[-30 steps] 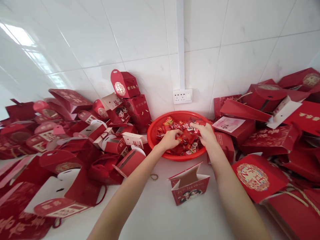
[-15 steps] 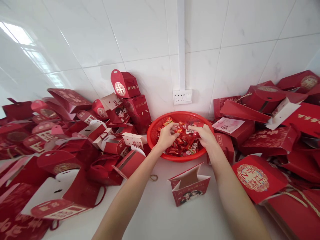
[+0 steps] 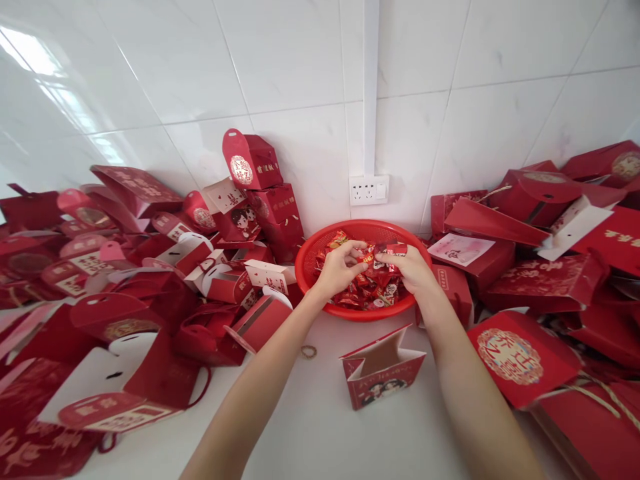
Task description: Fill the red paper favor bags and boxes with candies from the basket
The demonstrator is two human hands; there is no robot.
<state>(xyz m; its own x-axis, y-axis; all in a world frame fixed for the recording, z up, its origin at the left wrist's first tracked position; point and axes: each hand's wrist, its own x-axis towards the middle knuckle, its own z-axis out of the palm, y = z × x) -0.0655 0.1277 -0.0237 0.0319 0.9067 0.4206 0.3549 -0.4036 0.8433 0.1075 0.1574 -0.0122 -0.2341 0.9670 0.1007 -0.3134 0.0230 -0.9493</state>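
Observation:
Both my hands are over a red plastic basket (image 3: 313, 293) filled with wrapped candies (image 3: 367, 293). My left hand (image 3: 341, 268) curls its thumb and fingers around a small wrapped candy (image 3: 369, 257) on the basket's left side. Opposite it, my right hand (image 3: 411, 268) is closed on red-wrapped candies (image 3: 393, 250), whose wrappers show between the thumb and fingers. In front of the basket, between my forearms, a small red paper box (image 3: 383, 383) stands upright with its top open and a cartoon couple printed on its front.
Red gift boxes (image 3: 150, 360) pile up along the left, some stacked against the tiled wall (image 3: 295, 67). More red boxes (image 3: 545, 280) heap on the right. A small beaded ring (image 3: 309, 351) lies on the white table (image 3: 305, 427). A socket (image 3: 369, 190) is behind the basket.
My left hand's fingers have moved slightly inward over the candies. My right hand keeps its hold in nearly the same place. The view has shifted a little.

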